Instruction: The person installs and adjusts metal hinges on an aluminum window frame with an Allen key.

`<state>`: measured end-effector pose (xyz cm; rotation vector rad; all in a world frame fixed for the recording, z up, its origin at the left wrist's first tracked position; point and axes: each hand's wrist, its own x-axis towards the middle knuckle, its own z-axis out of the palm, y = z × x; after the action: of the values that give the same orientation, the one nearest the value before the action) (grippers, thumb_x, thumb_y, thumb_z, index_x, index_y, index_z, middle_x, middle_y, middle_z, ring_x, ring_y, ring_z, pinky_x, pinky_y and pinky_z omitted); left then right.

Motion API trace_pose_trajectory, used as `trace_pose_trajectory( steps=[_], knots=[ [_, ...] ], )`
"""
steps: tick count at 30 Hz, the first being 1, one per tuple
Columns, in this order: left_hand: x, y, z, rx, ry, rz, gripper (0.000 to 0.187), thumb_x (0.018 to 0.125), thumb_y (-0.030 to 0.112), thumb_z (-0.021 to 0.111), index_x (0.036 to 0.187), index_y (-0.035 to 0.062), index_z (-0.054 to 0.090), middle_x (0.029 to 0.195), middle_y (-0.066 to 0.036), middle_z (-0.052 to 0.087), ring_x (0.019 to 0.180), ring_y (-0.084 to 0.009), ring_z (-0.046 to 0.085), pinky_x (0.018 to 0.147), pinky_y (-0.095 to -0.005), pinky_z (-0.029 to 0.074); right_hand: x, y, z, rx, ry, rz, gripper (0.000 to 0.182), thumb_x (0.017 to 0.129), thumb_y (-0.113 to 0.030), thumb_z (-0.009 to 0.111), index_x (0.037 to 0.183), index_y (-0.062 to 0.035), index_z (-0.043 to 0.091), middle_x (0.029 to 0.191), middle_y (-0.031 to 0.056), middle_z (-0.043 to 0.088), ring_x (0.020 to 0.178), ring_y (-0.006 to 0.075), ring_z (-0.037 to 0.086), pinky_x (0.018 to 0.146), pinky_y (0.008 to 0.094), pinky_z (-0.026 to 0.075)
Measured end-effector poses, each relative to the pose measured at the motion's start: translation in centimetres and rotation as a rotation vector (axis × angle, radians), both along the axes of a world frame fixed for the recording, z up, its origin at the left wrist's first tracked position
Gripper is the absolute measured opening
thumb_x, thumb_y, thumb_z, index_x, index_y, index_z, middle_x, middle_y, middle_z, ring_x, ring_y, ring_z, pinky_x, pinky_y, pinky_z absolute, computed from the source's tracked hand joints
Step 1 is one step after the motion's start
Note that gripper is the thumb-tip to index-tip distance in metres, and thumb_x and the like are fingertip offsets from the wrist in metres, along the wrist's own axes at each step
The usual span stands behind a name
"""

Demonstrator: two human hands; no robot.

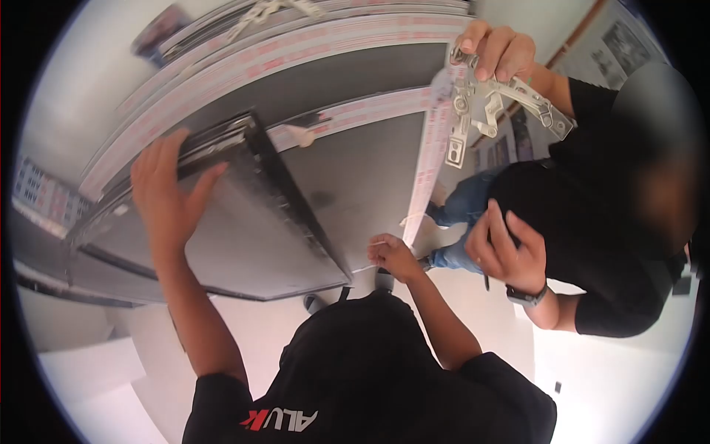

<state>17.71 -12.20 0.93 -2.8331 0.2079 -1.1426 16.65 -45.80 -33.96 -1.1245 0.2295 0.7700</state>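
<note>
My left hand grips the upper edge of a dark-framed panel, fingers over the edge and thumb on the inner side. The panel, which looks like a window sash, stands tilted in front of me. Low in the middle, my right hand is held near my body with its fingers curled; a thin pale line shows at the fingertips, too small to name. Beside it stands a strip with pink-and-white protective film. A co-worker's hand at the upper right holds up a metal hinge with jointed arms.
The co-worker in a black shirt stands close on my right, with the other hand raised. Film-covered profiles run across the back, with another metal hinge on top. A pale floor lies below.
</note>
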Motion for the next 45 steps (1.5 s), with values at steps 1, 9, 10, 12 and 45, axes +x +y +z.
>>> trace_pose_trajectory(
  steps=[1, 9, 10, 12, 45],
  knots=[
    [-0.5, 0.0, 0.2, -0.008, 0.054, 0.067, 0.058, 0.075, 0.035, 0.087, 0.121, 0.0060, 0.066, 0.114, -0.012, 0.068, 0.110, -0.0343, 0.061, 0.098, -0.0437, 0.043, -1.0, -1.1, 0.3, -0.008, -0.006, -0.032, 0.029, 0.096, -0.001, 0.049, 0.123, -0.0025, 0.059, 0.107, 0.0127, 0.067, 0.096, 0.0223, 0.067, 0.086, 0.0361, 0.059],
    [-0.3, 1.5, -0.4, 0.026, 0.034, 0.020, 0.060, 0.079, 0.034, 0.084, 0.126, 0.0030, 0.063, 0.115, -0.014, 0.065, 0.112, -0.0354, 0.059, 0.099, -0.0456, 0.042, -3.2, -5.9, 2.1, -0.080, -0.006, -0.045, 0.046, 0.095, 0.009, 0.048, 0.139, -0.0028, 0.049, 0.132, 0.0197, 0.054, 0.117, 0.0291, 0.065, 0.099, 0.0410, 0.058],
    [-0.2, 1.7, -0.5, 0.053, 0.033, 0.045, 0.060, 0.080, 0.035, 0.083, 0.127, 0.0025, 0.062, 0.115, -0.013, 0.065, 0.112, -0.0352, 0.059, 0.099, -0.0459, 0.042, -3.3, -5.9, 2.2, -0.086, -0.002, -0.039, 0.046, 0.095, 0.009, 0.050, 0.139, -0.0025, 0.049, 0.132, 0.0193, 0.054, 0.117, 0.0286, 0.065, 0.099, 0.0401, 0.058],
    [0.0, 1.9, -1.0, 0.043, 0.039, 0.041, 0.061, 0.080, 0.036, 0.083, 0.127, 0.0024, 0.062, 0.115, -0.013, 0.065, 0.112, -0.0350, 0.059, 0.099, -0.0460, 0.042, -3.4, -5.6, 2.9, -0.132, -0.016, -0.021, 0.042, 0.098, 0.006, 0.049, 0.139, -0.0015, 0.050, 0.130, 0.0189, 0.055, 0.116, 0.0272, 0.066, 0.099, 0.0382, 0.059],
    [-0.3, 0.3, 0.1, -0.013, 0.001, -0.010, 0.060, 0.073, 0.041, 0.087, 0.118, 0.0075, 0.067, 0.100, -0.008, 0.065, 0.096, -0.0316, 0.059, 0.087, -0.0428, 0.042, -4.5, -5.3, 6.7, -0.093, -0.096, -0.009, 0.027, 0.105, -0.014, 0.054, 0.129, -0.0050, 0.047, 0.106, 0.0204, 0.069, 0.088, 0.0247, 0.074, 0.079, 0.0361, 0.062]
  ],
)
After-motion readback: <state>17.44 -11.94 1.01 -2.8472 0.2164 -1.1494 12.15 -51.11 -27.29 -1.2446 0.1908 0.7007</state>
